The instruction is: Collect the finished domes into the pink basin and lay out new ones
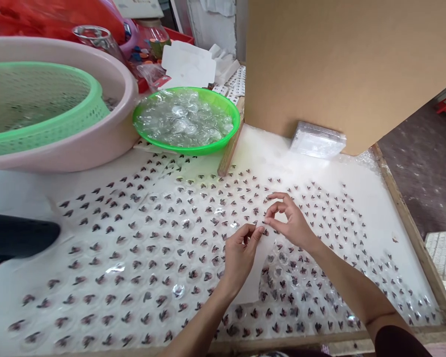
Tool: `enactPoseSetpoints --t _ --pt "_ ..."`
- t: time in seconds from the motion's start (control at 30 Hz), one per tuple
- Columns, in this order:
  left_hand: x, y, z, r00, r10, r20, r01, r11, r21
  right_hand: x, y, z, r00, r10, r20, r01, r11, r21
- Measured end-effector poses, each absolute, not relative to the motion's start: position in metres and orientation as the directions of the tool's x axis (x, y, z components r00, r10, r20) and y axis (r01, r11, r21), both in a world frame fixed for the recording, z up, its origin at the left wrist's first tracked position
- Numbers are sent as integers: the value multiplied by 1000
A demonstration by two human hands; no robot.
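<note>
My left hand (241, 253) is closed in a pinch on the top edge of a white paper strip (254, 277) that hangs down over the work surface. My right hand (288, 218) pinches the same strip at its upper end, thumb and forefinger together, other fingers curled above. Both hands hover over a white sheet (134, 248) covered in rows of small dark printed figures, several capped with clear glass domes (178, 290).
A green bowl (223, 144) of clear glass domes stands behind the sheet, beside a pink basin (96, 144) holding a green basket (40, 134). A cardboard panel (338, 64) rises at the back with a stack of clear bags (317, 140). A black object (18, 235) lies at left.
</note>
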State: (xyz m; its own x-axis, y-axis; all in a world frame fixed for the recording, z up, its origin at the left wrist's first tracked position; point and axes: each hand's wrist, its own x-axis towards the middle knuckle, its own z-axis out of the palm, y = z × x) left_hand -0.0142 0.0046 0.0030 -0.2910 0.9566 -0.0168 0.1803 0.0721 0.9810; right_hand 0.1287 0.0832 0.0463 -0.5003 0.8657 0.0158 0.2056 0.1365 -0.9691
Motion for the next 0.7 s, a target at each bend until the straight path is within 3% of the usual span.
enactPoseSetpoints --t 0.13,0.23,0.33,0.57,0.7 --pt "-13 4 4 -280 960 -22 183 76 980 141 123 45 -346 934 86 194 161 -968" --pt "-13 5 5 -277 960 -31 188 85 978 161 181 33 -147 978 149 317 189 -929" --pt "-14 5 6 -267 963 -36 179 87 980 176 233 12 -40 992 117 462 122 -879" --pt "-14 5 5 -259 965 -49 169 96 981 173 264 -19 -84 992 95 623 127 -772" --pt "-15 5 4 -249 967 -59 158 101 982 167 267 -19 -173 982 71 800 182 -572"
